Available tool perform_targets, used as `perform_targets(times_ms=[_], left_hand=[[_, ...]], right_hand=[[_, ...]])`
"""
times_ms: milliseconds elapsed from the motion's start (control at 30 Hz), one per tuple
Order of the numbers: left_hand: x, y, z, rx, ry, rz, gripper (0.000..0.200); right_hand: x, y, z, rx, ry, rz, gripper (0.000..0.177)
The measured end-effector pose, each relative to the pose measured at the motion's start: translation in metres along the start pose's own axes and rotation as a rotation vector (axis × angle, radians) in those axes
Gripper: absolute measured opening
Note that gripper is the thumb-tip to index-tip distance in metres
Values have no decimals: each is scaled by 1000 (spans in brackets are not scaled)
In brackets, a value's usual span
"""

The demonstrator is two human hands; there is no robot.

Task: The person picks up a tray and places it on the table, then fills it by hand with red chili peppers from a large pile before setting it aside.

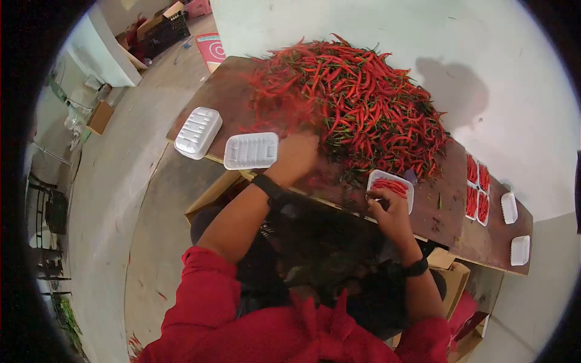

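Note:
A big heap of red chili peppers [375,97] with green stems covers the back of the brown table [218,85]. My left hand [298,158] is over the table's near edge, beside a white plastic tray [251,151] and close to the heap. Motion smears its fingers. My right hand [392,216] is at the near left edge of another white tray [409,192], which holds a layer of red chilies [390,186]. Its fingers are curled together, with something small and dark at their tips that I cannot make out.
A stack of white trays [198,133] stands at the table's left corner. Several chili-filled trays [478,189] sit together on the right, beyond them two pale trays [509,207]. A white wall [508,78] runs behind. Cardboard boxes [457,284] are under the table.

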State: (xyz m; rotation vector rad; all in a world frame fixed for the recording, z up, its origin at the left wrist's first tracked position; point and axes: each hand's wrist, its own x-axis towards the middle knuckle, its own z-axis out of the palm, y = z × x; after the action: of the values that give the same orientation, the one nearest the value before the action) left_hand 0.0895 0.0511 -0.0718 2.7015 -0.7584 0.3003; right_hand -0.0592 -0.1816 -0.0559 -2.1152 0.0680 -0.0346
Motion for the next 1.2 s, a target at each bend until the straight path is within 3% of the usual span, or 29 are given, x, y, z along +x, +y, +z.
perform_targets(times_ms=[433,500,733,800,967,1067,1133,1200], left_hand=[[-5,5,7,-24,-51,-61,14],[-8,3,-2,-75,17,75,16],[-18,32,-47,-303,37,203,18],[-23,44,-49,-376,-13,358,16],[-41,70,-50,-479,-162,411,14],[-46,78,-48,-501,-181,446,16],[-46,83,-46,-500,-179,457,18],[-47,86,-45,-513,-103,437,22]], right_hand=[[-22,-5,-14,-88,28,-74,21],[-23,-5,-14,-94,35,-87,21],[-16,-15,-9,-61,22,-67,21],[-17,-28,-4,-29,25,-67,21],[-17,-21,6,37,-56,-78,24],[-20,-26,7,60,-126,-18,24],[-21,-25,6,165,-233,194,22],[-23,-31,3,203,-229,219,20]])
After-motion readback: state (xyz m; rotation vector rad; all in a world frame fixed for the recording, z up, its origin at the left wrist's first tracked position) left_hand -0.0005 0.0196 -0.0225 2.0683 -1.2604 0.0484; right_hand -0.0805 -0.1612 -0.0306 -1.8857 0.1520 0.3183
